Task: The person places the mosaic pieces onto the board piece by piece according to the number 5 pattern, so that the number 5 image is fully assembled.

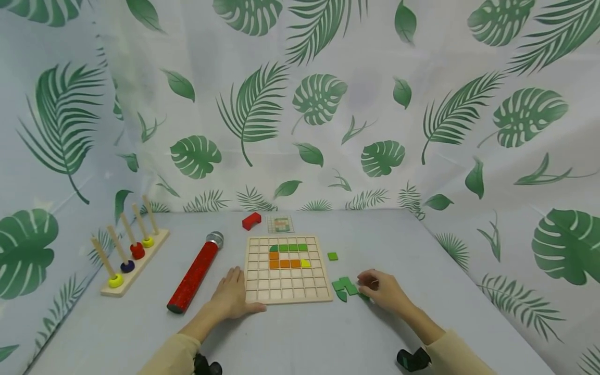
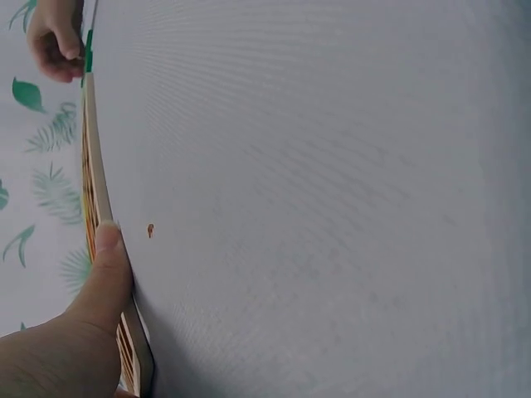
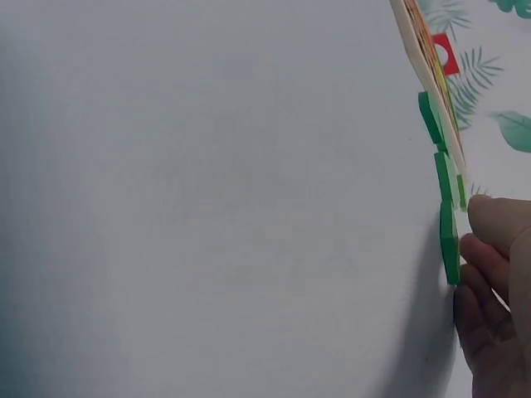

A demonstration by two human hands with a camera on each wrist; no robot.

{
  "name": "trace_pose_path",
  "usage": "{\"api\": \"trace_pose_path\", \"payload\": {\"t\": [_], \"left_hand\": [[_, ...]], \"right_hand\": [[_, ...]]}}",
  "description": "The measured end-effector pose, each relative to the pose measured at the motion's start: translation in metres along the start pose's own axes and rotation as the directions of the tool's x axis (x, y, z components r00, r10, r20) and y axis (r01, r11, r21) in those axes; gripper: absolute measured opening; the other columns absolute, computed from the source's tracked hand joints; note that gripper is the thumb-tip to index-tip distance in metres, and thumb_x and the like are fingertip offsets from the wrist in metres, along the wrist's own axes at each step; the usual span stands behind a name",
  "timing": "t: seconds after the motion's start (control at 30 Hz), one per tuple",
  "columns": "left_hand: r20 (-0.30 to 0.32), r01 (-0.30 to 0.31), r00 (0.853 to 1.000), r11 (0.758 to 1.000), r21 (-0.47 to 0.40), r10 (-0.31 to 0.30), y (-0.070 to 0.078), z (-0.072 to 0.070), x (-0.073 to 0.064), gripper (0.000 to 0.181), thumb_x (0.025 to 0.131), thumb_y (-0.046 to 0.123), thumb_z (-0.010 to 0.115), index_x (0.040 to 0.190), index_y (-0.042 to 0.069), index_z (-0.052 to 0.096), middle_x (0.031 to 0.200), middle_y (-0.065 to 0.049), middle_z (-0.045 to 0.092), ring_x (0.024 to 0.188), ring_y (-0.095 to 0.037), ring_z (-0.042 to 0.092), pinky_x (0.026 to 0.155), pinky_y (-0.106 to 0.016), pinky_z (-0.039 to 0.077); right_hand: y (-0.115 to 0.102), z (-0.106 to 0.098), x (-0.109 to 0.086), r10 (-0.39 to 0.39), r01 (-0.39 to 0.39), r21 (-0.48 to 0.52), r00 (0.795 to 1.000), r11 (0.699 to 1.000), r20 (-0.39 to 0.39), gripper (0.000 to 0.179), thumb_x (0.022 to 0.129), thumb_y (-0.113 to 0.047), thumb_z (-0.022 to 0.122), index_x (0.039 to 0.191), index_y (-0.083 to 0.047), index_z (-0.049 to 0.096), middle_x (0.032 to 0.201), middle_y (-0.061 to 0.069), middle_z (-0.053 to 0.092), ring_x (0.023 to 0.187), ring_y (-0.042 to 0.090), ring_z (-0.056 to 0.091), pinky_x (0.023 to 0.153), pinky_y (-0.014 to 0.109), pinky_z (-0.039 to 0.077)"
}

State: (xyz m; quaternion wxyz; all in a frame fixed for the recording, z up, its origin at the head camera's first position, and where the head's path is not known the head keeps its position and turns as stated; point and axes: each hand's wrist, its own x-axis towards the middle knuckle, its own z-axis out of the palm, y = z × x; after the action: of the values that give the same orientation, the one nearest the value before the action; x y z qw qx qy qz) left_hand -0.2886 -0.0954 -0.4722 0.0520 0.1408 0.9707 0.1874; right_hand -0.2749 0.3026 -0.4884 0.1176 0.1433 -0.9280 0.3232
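Grey desk (image 1: 300,338): L hand (image 1: 232,298) lying flat, fingers released, bracing grid board (image 1: 287,296) at its near-left corner; R hand (image 1: 385,291) fingers curling on green tiles (image 1: 346,286), apparently pinching one.

The small printed card (image 1: 280,224) behind the square wooden grid board (image 1: 287,293) was too small to read. The right hand (image 1: 385,290) covered part of the loose green flat tiles (image 1: 345,286), so its grip on them could not be told. Both wrist views cut the board to a thin edge.
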Motion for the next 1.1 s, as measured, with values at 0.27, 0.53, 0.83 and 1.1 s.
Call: {"api": "trace_pose_path", "payload": {"t": [0.27,0.53,0.83,1.1], "left_hand": [[-0.001,-0.008,1.000,1.000,0.002,0.008,-0.001,0.002,-0.001,0.112,0.069,0.058,0.075,0.137,-0.018,0.028,0.144,-0.033,0.027,0.134,-0.046,0.023,0.109,-0.055,0.021],[-0.001,-0.005,1.000,1.000,0.004,0.005,-0.002,0.001,-0.003,0.113,0.068,0.057,0.076,0.137,-0.018,0.028,0.143,-0.034,0.027,0.134,-0.046,0.023,0.108,-0.056,0.022],[-0.008,-0.011,1.000,1.000,0.003,0.011,-0.002,0.001,-0.003,0.113,0.068,0.057,0.076,0.136,-0.019,0.028,0.143,-0.034,0.027,0.134,-0.047,0.023,0.108,-0.056,0.021],[-0.001,-0.017,1.000,1.000,0.003,0.017,0.000,0.000,0.000,0.113,0.069,0.058,0.076,0.137,-0.019,0.028,0.144,-0.034,0.026,0.135,-0.046,0.022,0.109,-0.055,0.021]], "right_hand": [[-0.005,-0.005,-0.021,0.003,-0.004,-0.022,1.000,1.000,-0.026,0.029,0.074,-0.008,0.079,0.100,-0.003,0.066,0.094,0.000,0.067,0.085,0.016,0.063,0.074,0.028,0.054],[-0.008,0.001,-0.024,0.037,-0.039,-0.046,0.998,0.998,-0.049,0.035,0.069,-0.003,0.082,0.098,-0.005,0.064,0.089,-0.003,0.063,0.084,0.013,0.061,0.074,0.028,0.052],[-0.012,-0.001,-0.020,0.091,-0.091,-0.023,0.995,0.996,-0.029,0.030,0.073,0.006,0.074,0.100,-0.003,0.063,0.089,0.000,0.063,0.082,0.014,0.060,0.072,0.027,0.052],[-0.015,-0.007,-0.009,0.084,-0.083,0.038,0.996,0.996,-0.023,0.029,0.078,0.010,0.066,0.105,0.001,0.062,0.094,0.005,0.065,0.086,0.019,0.061,0.074,0.028,0.053]]}}
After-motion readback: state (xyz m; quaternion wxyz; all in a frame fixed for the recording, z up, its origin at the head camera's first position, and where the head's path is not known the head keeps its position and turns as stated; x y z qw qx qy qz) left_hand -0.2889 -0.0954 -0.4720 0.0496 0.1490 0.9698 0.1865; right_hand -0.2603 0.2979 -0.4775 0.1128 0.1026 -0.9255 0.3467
